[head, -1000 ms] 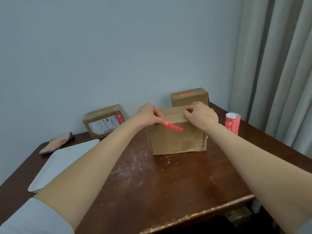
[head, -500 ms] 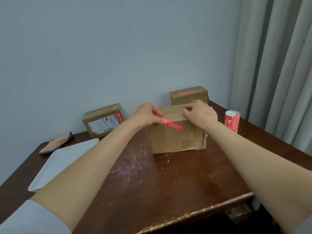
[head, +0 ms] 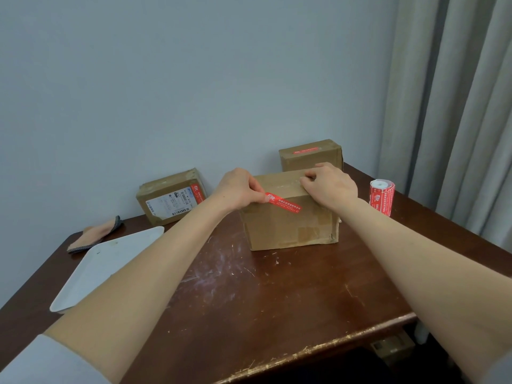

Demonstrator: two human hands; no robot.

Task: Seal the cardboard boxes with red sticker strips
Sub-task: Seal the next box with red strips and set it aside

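Little has changed over the last second: your hands have stayed in the same hold, and the strip is still not pressed down, so sealing this box remains unfinished.

From left to right: a folded tan cloth with a dark patterned edge (head: 94, 235) lies at the far left of the dark brown wooden table (head: 249, 295). Just beside it sits a flat white rectangular tray (head: 108, 266). Behind the tray, against the wall, a brown cardboard box with a white shipping label (head: 171, 199) leans back, with a red sticker at its upper right corner.

Your left hand (head: 238, 189) pinches one end of a red sticker strip with white print (head: 283, 202) between thumb and fingers. The strip slants down to the right across the front face of the middle brown cardboard box (head: 291, 217), near its top edge; whether it already touches the cardboard cannot be told. Your right hand (head: 331, 187) rests curled on the box's top right edge, steadying it; it holds nothing loose.

Behind that hand stands a smaller brown cardboard box (head: 310, 156) that already has a red strip on top. Further right, a red and white roll of sticker strips (head: 382, 195) stands upright near the grey curtain (head: 457, 106).

Nothing blocks the box. The likely next step is laying the strip flat across the seam, and the slant would need correcting first.
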